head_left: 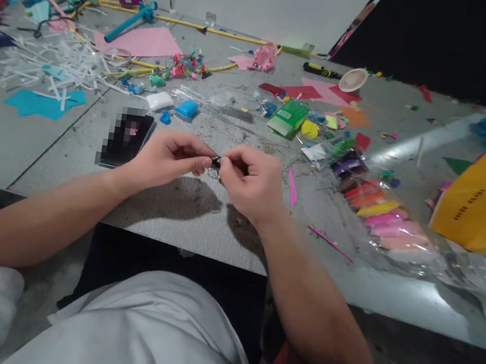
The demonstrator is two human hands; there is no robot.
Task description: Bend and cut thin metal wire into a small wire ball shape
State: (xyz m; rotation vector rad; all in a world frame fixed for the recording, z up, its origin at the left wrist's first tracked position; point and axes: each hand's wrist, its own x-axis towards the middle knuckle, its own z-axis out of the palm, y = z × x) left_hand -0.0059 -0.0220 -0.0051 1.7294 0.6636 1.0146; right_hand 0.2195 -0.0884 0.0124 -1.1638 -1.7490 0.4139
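Note:
Above the near part of the grey table, my left hand [172, 158] and my right hand [252, 180] meet fingertip to fingertip. Both pinch a small dark, shiny piece [215, 162], with a thin ring-like bit hanging under it. Fingers cover most of it, so its kind is unclear. Just left of my left hand lies a phone [127, 140], partly blurred out. To the right of my right hand is a pink plastic modelling tool [292, 186]. A thin magenta stick [331, 244] lies nearer the table's edge.
Packs of coloured clay [382, 215] and a yellow packet [484, 202] lie on the right. Farther back are a green packet [288, 117], a blue clay pack [187, 109] and a white cup [353, 80]. Shredded white paper [68, 60] heaps at left, beside blue paper [46, 102].

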